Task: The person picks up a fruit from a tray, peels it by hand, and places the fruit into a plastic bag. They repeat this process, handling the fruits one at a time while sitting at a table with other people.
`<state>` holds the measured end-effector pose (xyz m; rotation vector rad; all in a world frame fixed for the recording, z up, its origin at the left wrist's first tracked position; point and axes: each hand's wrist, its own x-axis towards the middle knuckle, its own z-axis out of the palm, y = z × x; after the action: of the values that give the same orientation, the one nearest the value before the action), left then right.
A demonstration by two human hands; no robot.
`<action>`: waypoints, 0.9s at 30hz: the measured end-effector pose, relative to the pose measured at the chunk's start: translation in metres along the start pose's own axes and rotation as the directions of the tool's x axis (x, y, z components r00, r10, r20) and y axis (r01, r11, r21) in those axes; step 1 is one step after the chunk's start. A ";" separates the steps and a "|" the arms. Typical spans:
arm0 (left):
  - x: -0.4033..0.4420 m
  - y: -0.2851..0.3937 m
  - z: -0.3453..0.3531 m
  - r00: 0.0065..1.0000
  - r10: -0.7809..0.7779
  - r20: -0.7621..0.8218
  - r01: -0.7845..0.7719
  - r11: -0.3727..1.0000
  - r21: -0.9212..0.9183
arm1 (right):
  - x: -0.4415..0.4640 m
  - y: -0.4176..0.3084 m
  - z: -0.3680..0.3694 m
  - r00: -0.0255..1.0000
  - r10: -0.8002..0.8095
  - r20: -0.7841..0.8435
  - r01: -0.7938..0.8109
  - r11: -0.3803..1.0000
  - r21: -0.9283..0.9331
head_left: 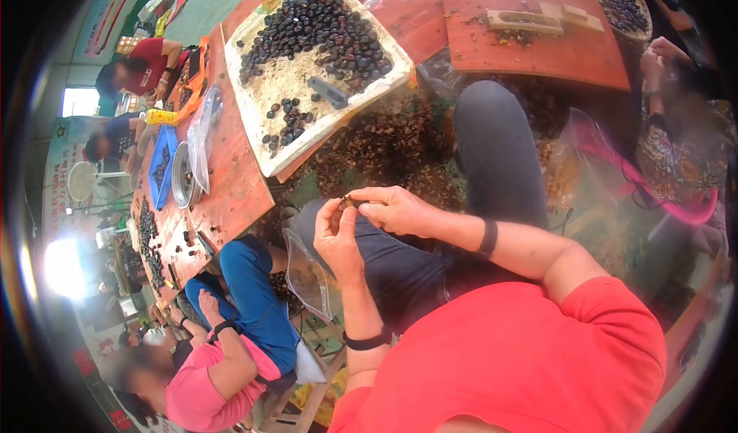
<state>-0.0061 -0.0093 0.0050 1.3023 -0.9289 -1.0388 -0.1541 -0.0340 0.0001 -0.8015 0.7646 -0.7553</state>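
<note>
My left hand (339, 237) is raised over my lap, its thumb and fingers closed around a small brown piece (347, 201). My right hand (396, 210) meets it from the other side, fingertips pinching at the same piece. Most of that piece is hidden by the fingers, so its kind does not show. Beyond my knees, a white foam tray (244, 126) lies on the red table, holding pale sawdust-like grit and many glossy dark nuts (307, 22). A grey-handled tool (328, 92) rests on the grit.
Brown shell scraps (384, 137) cover the floor ahead. A red board (530, 53) with wooden blocks (525, 22) lies at the upper right. A blue tray (160, 164) and metal dish (183, 173) stand leftward. A co-worker in pink (211, 383) sits close on my left; another person (684, 133) sits right.
</note>
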 end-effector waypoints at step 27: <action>-0.002 -0.003 -0.017 0.985 -0.107 0.133 0.114 0.992 -0.049 | -0.001 -0.006 -0.012 0.880 -0.437 0.185 0.432 0.574 -0.695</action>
<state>0.0099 -0.0026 0.0011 1.2620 -0.9257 -1.2403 -0.1657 -0.0403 -0.0001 -1.7731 0.8923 -0.8978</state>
